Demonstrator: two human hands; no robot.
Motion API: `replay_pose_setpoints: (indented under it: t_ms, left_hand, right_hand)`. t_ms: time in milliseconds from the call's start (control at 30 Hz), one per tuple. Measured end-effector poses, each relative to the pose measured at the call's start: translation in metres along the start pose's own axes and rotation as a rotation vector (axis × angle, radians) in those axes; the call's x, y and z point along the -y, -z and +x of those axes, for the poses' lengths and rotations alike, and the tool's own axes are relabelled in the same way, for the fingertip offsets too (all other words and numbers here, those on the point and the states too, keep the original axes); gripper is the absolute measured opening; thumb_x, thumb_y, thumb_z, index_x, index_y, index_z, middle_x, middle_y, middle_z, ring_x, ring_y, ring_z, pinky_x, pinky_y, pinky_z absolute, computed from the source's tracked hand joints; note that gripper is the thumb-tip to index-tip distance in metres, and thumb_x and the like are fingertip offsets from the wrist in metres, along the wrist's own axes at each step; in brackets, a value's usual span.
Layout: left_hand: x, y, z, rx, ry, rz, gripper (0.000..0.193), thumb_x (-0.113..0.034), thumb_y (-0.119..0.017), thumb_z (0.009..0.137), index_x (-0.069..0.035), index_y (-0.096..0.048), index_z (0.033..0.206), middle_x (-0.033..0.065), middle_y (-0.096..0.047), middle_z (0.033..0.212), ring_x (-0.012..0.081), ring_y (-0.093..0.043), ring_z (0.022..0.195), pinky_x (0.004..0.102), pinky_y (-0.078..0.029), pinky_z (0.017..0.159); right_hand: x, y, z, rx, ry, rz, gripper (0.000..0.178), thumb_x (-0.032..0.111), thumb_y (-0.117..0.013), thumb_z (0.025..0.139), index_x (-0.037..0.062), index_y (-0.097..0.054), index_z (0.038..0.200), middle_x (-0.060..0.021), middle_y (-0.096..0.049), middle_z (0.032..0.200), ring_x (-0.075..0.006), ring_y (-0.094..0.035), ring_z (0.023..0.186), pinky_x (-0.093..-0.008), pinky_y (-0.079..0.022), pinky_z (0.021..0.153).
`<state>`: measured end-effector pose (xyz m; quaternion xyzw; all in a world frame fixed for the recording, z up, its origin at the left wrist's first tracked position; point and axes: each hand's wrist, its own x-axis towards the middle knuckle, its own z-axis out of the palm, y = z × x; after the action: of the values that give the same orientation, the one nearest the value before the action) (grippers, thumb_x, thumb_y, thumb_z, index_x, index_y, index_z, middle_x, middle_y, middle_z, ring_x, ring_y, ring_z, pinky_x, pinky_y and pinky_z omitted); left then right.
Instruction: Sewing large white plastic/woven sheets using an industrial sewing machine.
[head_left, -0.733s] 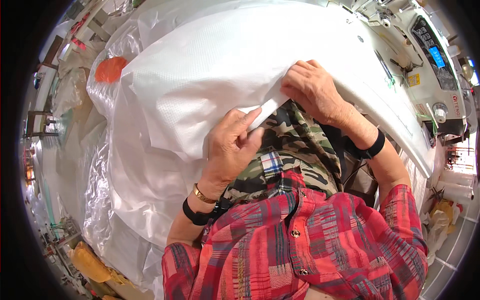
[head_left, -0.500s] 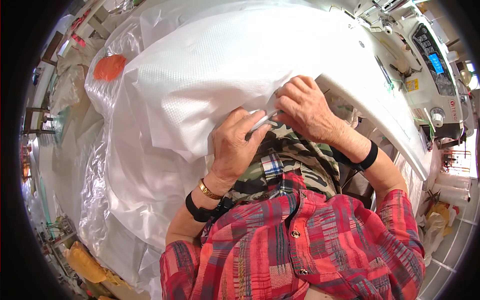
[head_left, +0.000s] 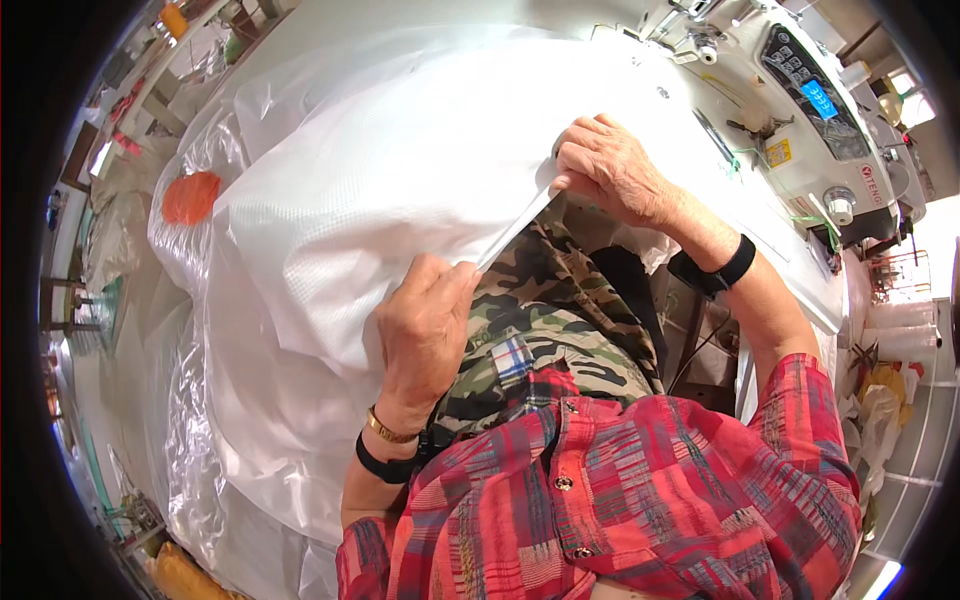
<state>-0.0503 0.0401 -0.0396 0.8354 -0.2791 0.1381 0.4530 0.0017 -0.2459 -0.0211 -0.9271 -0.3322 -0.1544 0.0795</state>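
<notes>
A large sheet of white textured fabric (head_left: 330,220) spreads over the table and hangs down at the front edge toward my lap. My left hand (head_left: 425,325) is closed on its folded edge, fingers curled over the cloth. Farther up and to the right, my right hand (head_left: 610,170) pinches the same edge. Between the two hands the narrow folded hem (head_left: 520,227) runs taut in a slanting line. The fingertips of both hands are partly hidden by the cloth and knuckles.
At the right stands a white sewing machine (head_left: 835,170) with a lit control panel (head_left: 818,100). Clear plastic film (head_left: 190,440) lies along the left, with an orange patch (head_left: 190,198) on it. Rolls of white material (head_left: 900,330) sit at the far right.
My hands have moved apart, the left down and leftward, the right slightly up. The hem between them is now stretched straight. The whole view has shifted a little.
</notes>
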Motion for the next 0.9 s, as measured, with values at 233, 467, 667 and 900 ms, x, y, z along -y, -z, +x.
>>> replay_pose_setpoints:
  t_ms: [233,467,667,900]
  left_hand:
    - [0.003,0.004,-0.001,0.038,-0.025,-0.02,0.019,0.003,-0.066,0.085,-0.001,-0.069,0.104,0.0073,-0.049,0.069,0.0176,-0.049,0.059,0.0283,-0.039,0.054]
    - [0.005,0.012,0.004,0.255,0.05,-0.03,0.021,-0.002,-0.067,0.084,-0.002,-0.069,0.105,0.0069,-0.047,0.069,0.0158,-0.046,0.058,0.0297,-0.036,0.053]
    - [0.005,0.007,0.011,0.42,0.053,-0.16,0.025,0.001,-0.068,0.078,-0.001,-0.068,0.103,0.0066,-0.056,0.072,0.012,-0.048,0.056,0.0275,-0.038,0.051]
    - [-0.031,-0.03,0.007,0.568,-0.14,-0.374,0.022,0.004,-0.06,0.075,0.003,-0.068,0.095,0.0126,-0.063,0.073,0.0197,-0.06,0.058,0.0301,-0.047,0.055]
  right_hand:
    - [-0.035,0.008,-0.002,0.013,-0.048,0.037,0.031,0.036,-0.062,0.089,0.0075,-0.052,0.084,-0.0086,-0.055,0.084,-0.0274,-0.055,0.084,-0.0368,-0.044,0.078]
    - [-0.064,0.018,-0.008,0.019,-0.09,-0.081,0.039,0.047,-0.059,0.088,0.0091,-0.054,0.087,-0.0068,-0.057,0.085,-0.0262,-0.057,0.089,-0.04,-0.042,0.087]
    - [-0.077,0.017,-0.015,-0.03,-0.184,-0.121,0.035,0.045,-0.06,0.089,0.0108,-0.057,0.093,-0.0055,-0.058,0.091,-0.0237,-0.055,0.098,-0.0415,-0.039,0.094]
    - [-0.073,0.011,-0.02,-0.19,-0.391,-0.115,0.024,0.032,-0.062,0.091,0.0091,-0.057,0.094,-0.008,-0.059,0.094,-0.0253,-0.056,0.099,-0.0412,-0.042,0.091]
